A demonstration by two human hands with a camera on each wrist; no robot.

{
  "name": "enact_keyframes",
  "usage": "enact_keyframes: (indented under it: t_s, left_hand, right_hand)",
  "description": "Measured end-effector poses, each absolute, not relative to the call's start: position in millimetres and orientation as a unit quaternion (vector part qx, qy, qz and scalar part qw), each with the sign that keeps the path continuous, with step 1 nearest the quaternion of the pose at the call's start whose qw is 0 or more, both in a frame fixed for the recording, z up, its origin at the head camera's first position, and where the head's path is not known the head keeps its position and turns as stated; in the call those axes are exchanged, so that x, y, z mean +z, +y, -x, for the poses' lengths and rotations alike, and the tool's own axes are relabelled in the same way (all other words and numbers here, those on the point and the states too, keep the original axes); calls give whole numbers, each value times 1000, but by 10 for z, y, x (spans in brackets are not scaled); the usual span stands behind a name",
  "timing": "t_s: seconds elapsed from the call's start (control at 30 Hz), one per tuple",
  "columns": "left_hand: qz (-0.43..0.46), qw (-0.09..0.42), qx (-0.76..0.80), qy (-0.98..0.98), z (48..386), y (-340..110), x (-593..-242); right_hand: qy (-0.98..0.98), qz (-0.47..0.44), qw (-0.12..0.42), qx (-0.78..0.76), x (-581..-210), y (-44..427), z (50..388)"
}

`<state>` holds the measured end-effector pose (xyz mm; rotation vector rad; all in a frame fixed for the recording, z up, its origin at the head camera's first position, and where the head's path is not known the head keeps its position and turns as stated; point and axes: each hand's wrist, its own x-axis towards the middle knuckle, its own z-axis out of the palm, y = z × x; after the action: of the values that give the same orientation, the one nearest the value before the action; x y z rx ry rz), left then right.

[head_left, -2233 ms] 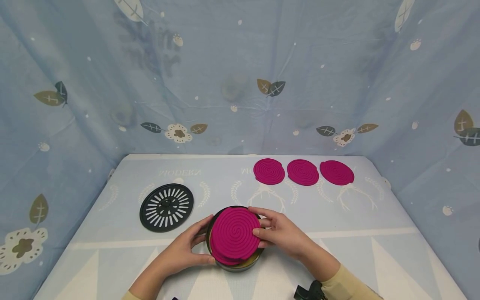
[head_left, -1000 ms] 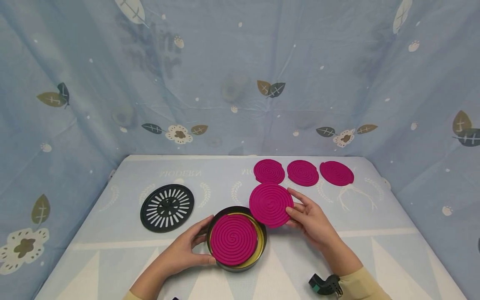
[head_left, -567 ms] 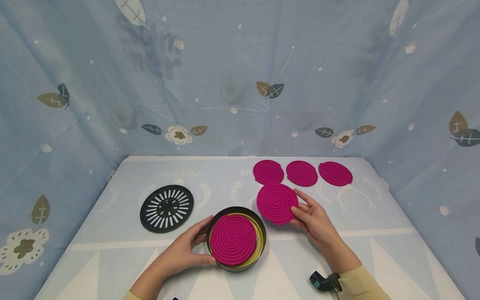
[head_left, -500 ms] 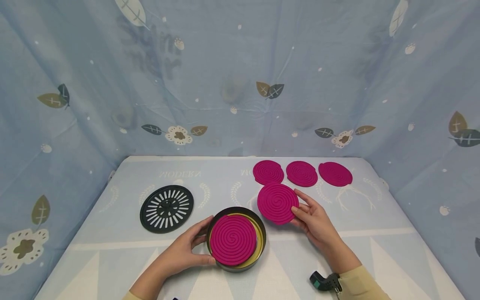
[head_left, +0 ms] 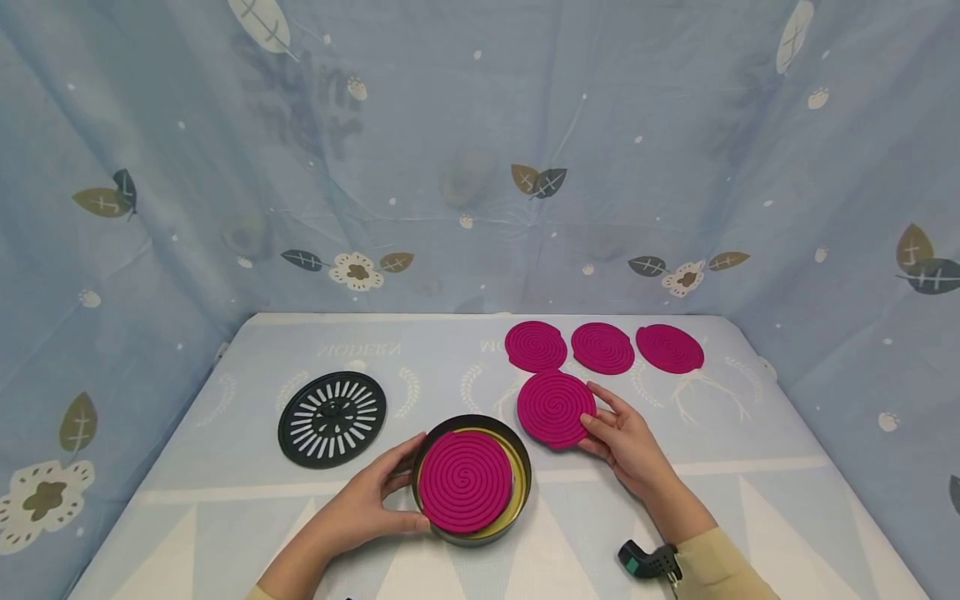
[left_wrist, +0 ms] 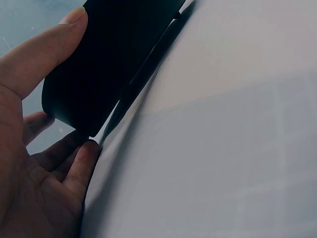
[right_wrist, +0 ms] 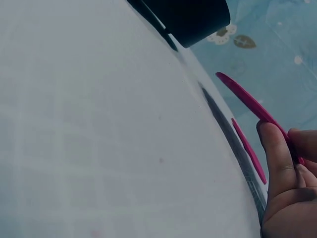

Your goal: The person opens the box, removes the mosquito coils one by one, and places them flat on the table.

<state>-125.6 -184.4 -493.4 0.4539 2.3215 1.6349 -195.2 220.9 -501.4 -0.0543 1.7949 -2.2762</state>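
Observation:
My left hand [head_left: 375, 496] grips the left side of a round dark tin [head_left: 527, 490], thumb at the near side and fingers behind. Inside the tin, over a yellow inner surface, lies a magenta mosquito coil [head_left: 465, 482]. To the right, my right hand [head_left: 628, 442] pinches another magenta mosquito coil [head_left: 555, 408] by its right edge, thumb on top. The right wrist view shows this held coil [right_wrist: 242, 95] tilted and raised off the table. The left wrist view shows the tin's dark side wall [left_wrist: 114, 54] between thumb and fingers.
A black slotted lid [head_left: 332, 419] lies left of the tin. Along the back of the table are three more coils in a row: a left one [head_left: 536, 346], a middle one [head_left: 602, 348] and a right one [head_left: 670, 348]. A patterned blue curtain [head_left: 465, 150] surrounds the table.
My right hand has lifted a coil from the tin and carried it right, uncovering the coil beneath. Over the last half second it barely moves. The left hand keeps its place on the tin.

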Motion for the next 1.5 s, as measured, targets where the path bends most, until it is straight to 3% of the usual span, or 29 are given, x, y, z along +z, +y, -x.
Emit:
enact_keyframes:
  t_s: [0.53, 0.93, 1.5]
  left_hand:
    - [-161, 135, 565, 798, 1248, -1866, -4912]
    - [-163, 127, 564, 799, 1255, -1865, -4901]
    - [-164, 129, 566, 798, 1272, -1841, -4936]
  right_hand:
    - [655, -41, 123, -745, -4996, 2123, 1965]
    - [634, -9, 147, -759, -5033, 2151, 1979]
    - [641, 2, 137, -755, -4976, 2252, 1832]
